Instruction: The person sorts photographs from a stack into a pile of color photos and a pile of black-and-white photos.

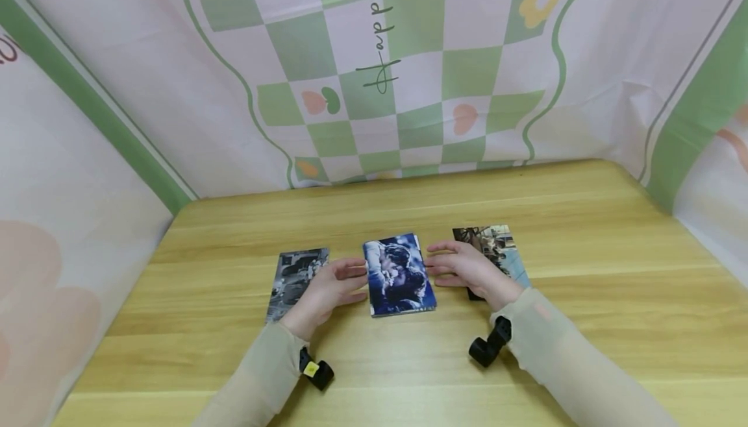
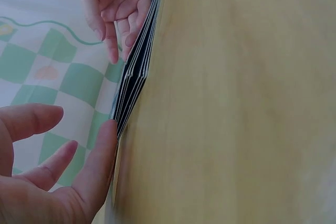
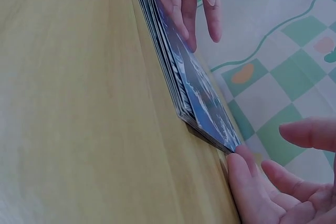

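A short stack of photo cards (image 1: 400, 278), its top one a blue picture of two people close together, lies on the wooden table. My left hand (image 1: 330, 289) is at the stack's left edge, fingers extended and fingertips right at its side. On the opposite side my right hand (image 1: 464, 269) has its spread fingers by the right edge. Both wrist views show the layered card edges (image 2: 137, 69) fanned slightly apart, a fingertip of the near hand at a corner. A grey photo (image 1: 297, 278) lies partly under my left hand; a coloured photo (image 1: 504, 252) is partly covered by my right.
The wooden table (image 1: 403, 375) reaches back to a hanging cloth (image 1: 421, 76) with green checks and the word Happy. More cloth hangs at the left and right sides. Small black cameras (image 1: 489, 344) sit on both wrists over beige sleeves.
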The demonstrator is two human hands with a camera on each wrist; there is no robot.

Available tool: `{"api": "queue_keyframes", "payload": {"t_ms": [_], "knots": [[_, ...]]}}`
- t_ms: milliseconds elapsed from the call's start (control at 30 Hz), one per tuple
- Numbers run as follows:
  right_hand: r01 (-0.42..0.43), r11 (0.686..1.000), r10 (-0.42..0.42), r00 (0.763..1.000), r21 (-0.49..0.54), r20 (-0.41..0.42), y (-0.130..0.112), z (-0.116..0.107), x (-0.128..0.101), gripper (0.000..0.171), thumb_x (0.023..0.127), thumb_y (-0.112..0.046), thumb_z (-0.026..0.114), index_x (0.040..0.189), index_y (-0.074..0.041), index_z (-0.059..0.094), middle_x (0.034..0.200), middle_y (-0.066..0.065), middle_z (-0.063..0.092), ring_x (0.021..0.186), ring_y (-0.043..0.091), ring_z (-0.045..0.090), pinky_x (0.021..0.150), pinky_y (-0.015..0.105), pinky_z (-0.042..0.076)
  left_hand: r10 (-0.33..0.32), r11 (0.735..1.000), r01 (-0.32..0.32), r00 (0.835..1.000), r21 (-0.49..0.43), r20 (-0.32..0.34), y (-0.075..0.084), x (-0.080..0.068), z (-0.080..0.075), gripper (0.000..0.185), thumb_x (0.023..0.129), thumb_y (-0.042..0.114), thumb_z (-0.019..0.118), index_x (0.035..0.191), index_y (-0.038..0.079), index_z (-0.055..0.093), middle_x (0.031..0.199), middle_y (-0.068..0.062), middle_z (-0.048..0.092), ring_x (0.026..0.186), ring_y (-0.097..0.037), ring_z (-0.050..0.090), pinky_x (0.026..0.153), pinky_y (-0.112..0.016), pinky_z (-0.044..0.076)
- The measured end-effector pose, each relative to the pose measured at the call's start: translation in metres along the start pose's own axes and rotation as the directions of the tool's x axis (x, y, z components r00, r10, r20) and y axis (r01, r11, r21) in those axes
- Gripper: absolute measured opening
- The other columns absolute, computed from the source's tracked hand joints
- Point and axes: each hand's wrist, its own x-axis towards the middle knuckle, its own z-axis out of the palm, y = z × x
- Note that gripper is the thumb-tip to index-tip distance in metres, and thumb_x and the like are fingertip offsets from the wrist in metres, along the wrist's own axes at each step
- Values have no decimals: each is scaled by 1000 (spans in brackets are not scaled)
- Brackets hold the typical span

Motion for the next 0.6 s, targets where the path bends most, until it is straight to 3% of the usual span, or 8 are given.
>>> {"api": "queue_keyframes", "payload": {"t_ms": [600], "knots": [[1, 1000, 0, 1000, 25, -27, 2, -1, 3, 51, 95, -11, 53, 138, 8, 34, 122, 20, 59, 96, 13, 63, 90, 33, 55, 28, 998, -30, 999, -52, -24, 4, -3, 2, 43, 93, -1, 53, 135, -6, 43, 133, -28, 49, 117, -36, 55, 93, -41, 53]]}}
